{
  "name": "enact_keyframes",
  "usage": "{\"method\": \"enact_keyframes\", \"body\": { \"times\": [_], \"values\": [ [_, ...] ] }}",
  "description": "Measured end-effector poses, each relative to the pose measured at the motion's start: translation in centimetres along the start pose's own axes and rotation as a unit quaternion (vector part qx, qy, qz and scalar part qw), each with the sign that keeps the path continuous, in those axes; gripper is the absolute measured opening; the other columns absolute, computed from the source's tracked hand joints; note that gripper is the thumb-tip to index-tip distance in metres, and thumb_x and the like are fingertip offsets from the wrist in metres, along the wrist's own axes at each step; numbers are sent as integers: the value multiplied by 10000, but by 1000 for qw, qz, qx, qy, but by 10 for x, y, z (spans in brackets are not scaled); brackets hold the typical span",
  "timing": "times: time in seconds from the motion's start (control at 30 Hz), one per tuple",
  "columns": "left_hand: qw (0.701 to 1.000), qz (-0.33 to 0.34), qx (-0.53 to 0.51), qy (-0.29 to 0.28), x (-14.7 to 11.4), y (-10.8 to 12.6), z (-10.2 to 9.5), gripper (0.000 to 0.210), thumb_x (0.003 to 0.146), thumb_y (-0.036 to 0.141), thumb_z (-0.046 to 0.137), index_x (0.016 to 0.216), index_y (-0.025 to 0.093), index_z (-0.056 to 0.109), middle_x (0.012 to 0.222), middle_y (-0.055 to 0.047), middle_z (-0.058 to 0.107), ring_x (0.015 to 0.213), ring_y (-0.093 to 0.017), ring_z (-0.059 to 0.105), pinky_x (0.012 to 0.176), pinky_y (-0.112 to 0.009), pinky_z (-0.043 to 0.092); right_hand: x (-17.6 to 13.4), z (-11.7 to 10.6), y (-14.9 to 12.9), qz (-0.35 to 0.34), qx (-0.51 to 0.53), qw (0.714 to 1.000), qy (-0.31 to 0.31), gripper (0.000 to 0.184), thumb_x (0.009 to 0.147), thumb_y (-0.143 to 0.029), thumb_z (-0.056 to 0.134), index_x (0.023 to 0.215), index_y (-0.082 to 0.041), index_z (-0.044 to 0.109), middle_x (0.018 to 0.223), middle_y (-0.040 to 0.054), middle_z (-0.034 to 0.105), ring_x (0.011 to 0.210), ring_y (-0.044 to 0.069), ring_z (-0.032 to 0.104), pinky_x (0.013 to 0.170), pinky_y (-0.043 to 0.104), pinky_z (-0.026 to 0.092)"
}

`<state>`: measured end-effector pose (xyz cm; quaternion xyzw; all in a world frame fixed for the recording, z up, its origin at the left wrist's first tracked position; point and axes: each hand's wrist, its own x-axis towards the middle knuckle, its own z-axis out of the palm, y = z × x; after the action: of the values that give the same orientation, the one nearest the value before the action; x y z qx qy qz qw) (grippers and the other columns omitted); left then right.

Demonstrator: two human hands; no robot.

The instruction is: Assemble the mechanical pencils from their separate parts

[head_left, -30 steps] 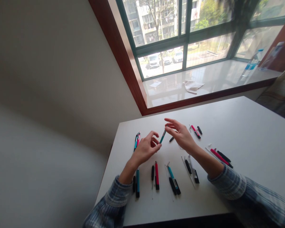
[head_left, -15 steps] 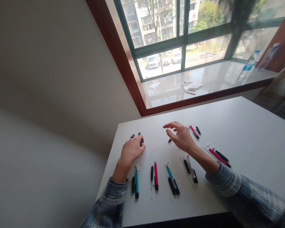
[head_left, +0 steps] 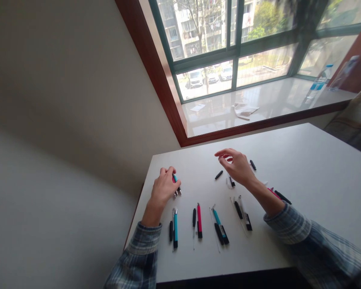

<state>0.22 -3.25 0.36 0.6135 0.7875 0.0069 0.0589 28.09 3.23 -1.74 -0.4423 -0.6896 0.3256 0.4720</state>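
My left hand (head_left: 164, 186) is at the left of the white table, its fingers curled round a small bunch of pens, among them a blue pen (head_left: 176, 179); the fingers partly cover the bunch. My right hand (head_left: 237, 167) hovers empty over the table, fingers bent and apart. Below it lie a short black grip (head_left: 218, 175) and clear and black pen parts (head_left: 232, 182). Along the near side are a blue pen barrel (head_left: 175, 228), a red pen barrel (head_left: 199, 220), another blue pen barrel (head_left: 217, 218) and a white pen barrel (head_left: 243, 210), with thin refills and black grips beside them.
More red and black pen parts (head_left: 282, 196) lie beyond my right forearm, and a black grip (head_left: 252, 165) lies behind that hand. The wall (head_left: 78, 160) borders the table's left. A bottle (head_left: 320, 80) and a crumpled cloth (head_left: 245, 111) rest on the windowsill.
My left hand has shifted slightly left, and the pens near it now sit bunched at its fingertips. My right hand has moved a little right and away, uncovering the black grip and clear parts.
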Motion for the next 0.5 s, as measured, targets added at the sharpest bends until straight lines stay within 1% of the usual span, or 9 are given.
{"method": "enact_keyframes", "body": {
  "times": [0.07, 0.17, 0.23, 0.3, 0.4, 0.5],
  "values": [
    [1000, 24, -12, 11, 2, 2, 5, 240, 883, 266, 574, 1120, 235, 593, 1193, -82, 581, 918, -227, 658, 790, -326, 484, -2, -1, 0, -6, -8, 999, -36, 187, 908, -233, 617, 979, -267, 786, 1022, 48, 770, 859, 220, 694, 778, 391, 552],
    [996, 69, -37, 36, 8, 9, 12, 214, 873, 186, 556, 1075, 232, 606, 1202, -79, 587, 952, -228, 655, 822, -330, 493, -4, -4, 2, -28, -59, 991, -115, 185, 910, -202, 627, 968, -274, 788, 970, 45, 774, 838, 229, 694, 753, 383, 537],
    [993, 94, -46, 53, 13, 17, 16, 213, 873, 156, 546, 1061, 229, 614, 1208, -81, 593, 964, -230, 658, 843, -336, 494, -2, -6, 5, -55, -119, 978, -164, 195, 900, -167, 648, 972, -278, 791, 966, 53, 774, 860, 249, 692, 767, 392, 525],
    [991, 109, -40, 63, 17, 24, 19, 215, 878, 152, 546, 1063, 229, 623, 1196, -85, 604, 975, -237, 660, 853, -339, 497, 1, -8, 10, -83, -171, 961, -200, 211, 861, -121, 692, 963, -273, 798, 968, 71, 776, 910, 285, 684, 785, 407, 517],
    [991, 114, -18, 63, 20, 33, 21, 209, 902, 198, 553, 1089, 231, 641, 1186, -91, 621, 978, -246, 662, 869, -344, 500, 4, -13, 19, -123, -183, 949, -226, 220, 829, -106, 730, 954, -270, 806, 979, 85, 779, 955, 310, 667, 810, 423, 515],
    [993, 107, 0, 50, 21, 37, 19, 221, 918, 253, 557, 1116, 242, 653, 1201, -90, 652, 1001, -264, 659, 892, -361, 494, 1, -18, 27, -155, -155, 950, -221, 151, 904, -197, 688, 958, -277, 803, 985, 82, 775, 919, 284, 652, 834, 436, 513]
  ]
}}
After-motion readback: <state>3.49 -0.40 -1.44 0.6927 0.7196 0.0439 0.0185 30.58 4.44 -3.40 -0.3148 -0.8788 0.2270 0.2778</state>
